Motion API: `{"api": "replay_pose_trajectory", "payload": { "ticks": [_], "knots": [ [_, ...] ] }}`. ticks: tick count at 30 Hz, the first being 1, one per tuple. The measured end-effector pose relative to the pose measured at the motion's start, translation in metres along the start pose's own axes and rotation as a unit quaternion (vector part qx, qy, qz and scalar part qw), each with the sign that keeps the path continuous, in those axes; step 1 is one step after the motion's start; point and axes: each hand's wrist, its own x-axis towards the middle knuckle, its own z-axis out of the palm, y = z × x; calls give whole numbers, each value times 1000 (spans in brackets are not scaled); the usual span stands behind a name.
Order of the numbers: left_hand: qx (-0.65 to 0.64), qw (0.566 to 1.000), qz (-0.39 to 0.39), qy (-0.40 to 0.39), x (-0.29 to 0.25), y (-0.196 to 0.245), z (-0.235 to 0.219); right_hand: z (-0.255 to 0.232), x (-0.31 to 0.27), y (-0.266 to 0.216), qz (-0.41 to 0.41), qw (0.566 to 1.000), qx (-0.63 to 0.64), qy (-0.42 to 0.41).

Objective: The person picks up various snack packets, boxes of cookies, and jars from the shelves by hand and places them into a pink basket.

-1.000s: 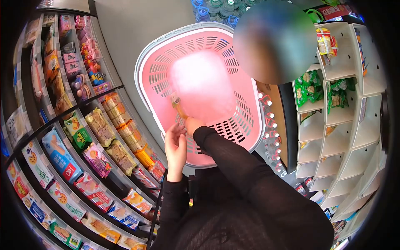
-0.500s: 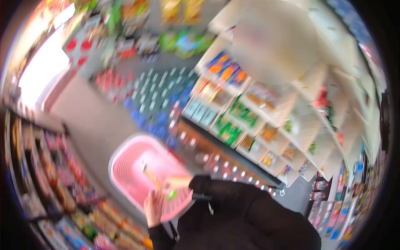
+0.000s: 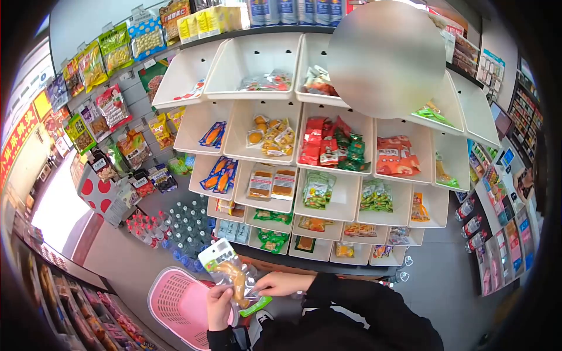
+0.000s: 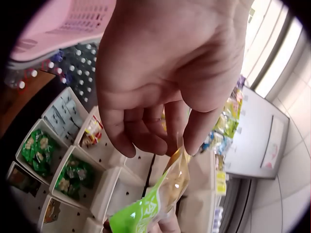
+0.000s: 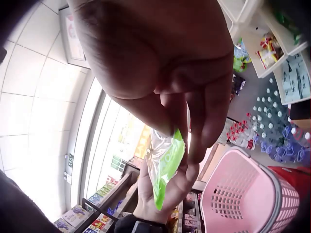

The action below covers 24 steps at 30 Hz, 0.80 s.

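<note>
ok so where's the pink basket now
The pink basket is at the lower left of the head view, partly behind the left hand, near the standing bottles.

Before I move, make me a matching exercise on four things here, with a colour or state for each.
Things:
1. snack packet
2. shopping basket
3. rack bins
4. right sleeve

Colour or state:
a. black
b. off-white
c. pinched by fingers
d. pink

Pairs: 1-c, 2-d, 3-b, 4-a.

Lettering on the packet [image 3: 235,277] and red banner [image 3: 19,140] is unreadable.
</note>
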Motion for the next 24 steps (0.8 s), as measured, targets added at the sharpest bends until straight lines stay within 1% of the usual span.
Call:
{"api": "replay_pose_trajectory", "payload": {
  "ticks": [1,2,4,5,6,8,9,10,12,13,14,15,16,17,18,19,20,21,22,23,24],
  "knots": [
    [25,1000,-13,-9,0,3,20,-9,-13,-3,9,1000,17,-5],
    [29,999,-10,-9,0,2,36,-17,-27,-9,3,1000,17,-4],
    [34,998,-29,-33,3,-3,64,-35,-53,-33,46,999,5,12],
    [31,998,-23,-47,4,-7,76,-39,-63,-34,16,997,66,37],
    [36,998,-26,-55,6,-9,84,-42,-72,-36,14,997,68,46],
    [29,996,-18,-85,10,-16,102,-49,-90,-40,22,988,106,107],
    [45,994,-14,-97,11,-13,115,-49,-95,-36,40,979,150,128],
    [47,993,-18,-104,13,-11,126,-50,-102,-34,41,978,152,137],
    [78,986,3,-146,20,-7,145,-57,-113,-37,12,966,192,171],
    [88,985,1,-146,24,-4,158,-64,-120,-46,3,971,146,189],
    [118,980,1,-161,32,-2,165,-70,-125,-44,-10,972,104,208],
    [147,973,1,-176,40,2,175,-74,-130,-56,-30,952,176,247],
    [159,968,-3,-194,47,9,190,-85,-138,-62,21,955,164,245],
    [160,958,37,-233,61,8,203,-95,-144,-67,-7,947,179,267],
    [167,955,53,-240,65,18,229,-107,-152,-84,-21,937,183,298],
    [188,943,62,-269,77,25,247,-118,-157,-96,-60,923,191,329],
    [178,930,89,-308,86,33,271,-130,-166,-109,-58,915,172,359],
    [149,926,111,-329,93,39,296,-141,-171,-118,-93,895,171,402],
    [138,913,109,-368,99,48,320,-156,-180,-127,-76,891,155,420],
    [101,910,113,-386,105,52,344,-170,-186,-142,-87,889,77,444],
    [64,904,118,-406,111,55,368,-185,-193,-157,-76,878,42,471]
  ]
}}
